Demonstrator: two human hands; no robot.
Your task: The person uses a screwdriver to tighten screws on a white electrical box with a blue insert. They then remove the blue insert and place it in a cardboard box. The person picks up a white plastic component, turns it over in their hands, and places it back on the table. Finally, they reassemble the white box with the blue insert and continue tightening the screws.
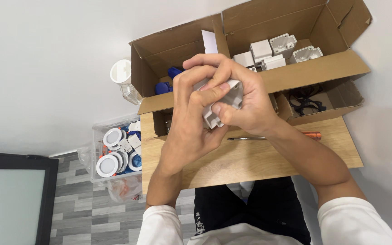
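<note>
White plastic housing (225, 102) clamped between left hand (191, 120) and right hand (243, 102), held above the wooden table's (250, 159) far edge. Screwdriver (273, 137) lies on the table just under the hands. Cardboard box (296, 75) of white parts crowds the far edge; near edge open. Clear bin (97, 136) sits off the left edge.

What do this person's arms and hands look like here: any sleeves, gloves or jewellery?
Both the left hand and right hand are bare, with no gloves, rings or watch visible. White sleeves are pushed up near the elbows, leaving the forearms uncovered.
</note>
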